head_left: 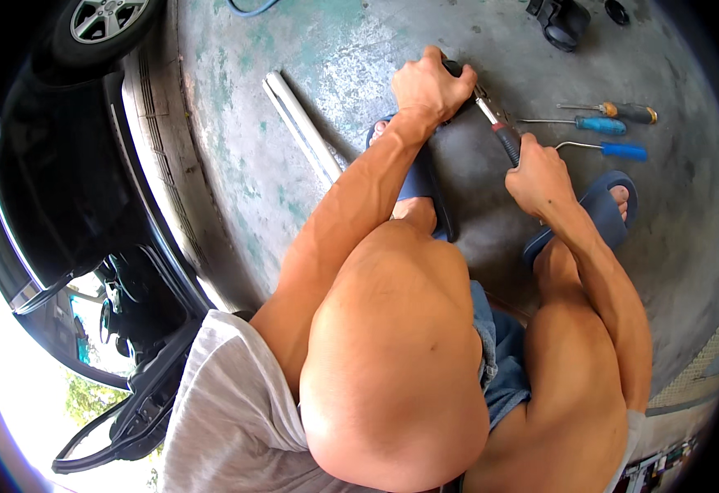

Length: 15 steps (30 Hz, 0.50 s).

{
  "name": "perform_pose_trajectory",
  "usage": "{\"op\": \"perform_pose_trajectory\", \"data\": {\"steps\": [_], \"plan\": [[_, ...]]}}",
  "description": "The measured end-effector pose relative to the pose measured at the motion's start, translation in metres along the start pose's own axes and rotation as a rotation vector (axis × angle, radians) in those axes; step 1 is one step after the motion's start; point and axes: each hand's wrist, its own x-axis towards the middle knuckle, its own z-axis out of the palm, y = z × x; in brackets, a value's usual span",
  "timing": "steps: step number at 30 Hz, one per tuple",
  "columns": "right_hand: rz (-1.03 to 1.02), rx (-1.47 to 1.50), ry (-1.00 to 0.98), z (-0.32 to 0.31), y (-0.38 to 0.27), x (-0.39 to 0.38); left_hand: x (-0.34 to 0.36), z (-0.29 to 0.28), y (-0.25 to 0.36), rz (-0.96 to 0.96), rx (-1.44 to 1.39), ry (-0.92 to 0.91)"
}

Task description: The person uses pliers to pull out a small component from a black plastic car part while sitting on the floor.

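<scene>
My left hand (pixel 429 86) is closed around a dark piece (pixel 453 67), most of it hidden by the fingers. My right hand (pixel 540 177) grips the end of a hand tool (pixel 506 140) with a red-and-black handle and a bare metal shaft. The tool's metal head reaches up to the dark piece beside my left thumb; its exact kind does not show. To the right of the tool lie a screwdriver with an orange-and-black handle (pixel 629 112), a screwdriver with a blue handle (pixel 599 125) and a bent hook tool with a blue handle (pixel 622 151).
A silvery tube (pixel 302 127) lies on the concrete floor (pixel 335 49) left of my left forearm. Black parts (pixel 563 25) sit at the far right. A dark car (pixel 63 164) with an open door stands at left. My sandalled feet (pixel 598 214) flank the work.
</scene>
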Motion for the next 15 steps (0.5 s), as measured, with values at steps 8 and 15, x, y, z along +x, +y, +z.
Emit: {"op": "perform_pose_trajectory", "data": {"steps": [8,15], "plan": [[-0.065,-0.023,0.019,-0.001,0.003,0.001,0.005,-0.001,-0.002,-0.004,-0.027,-0.025],[-0.082,-0.007,0.025,0.008,0.011,0.007,0.009,-0.006,-0.003,0.014,-0.023,-0.038]]}}
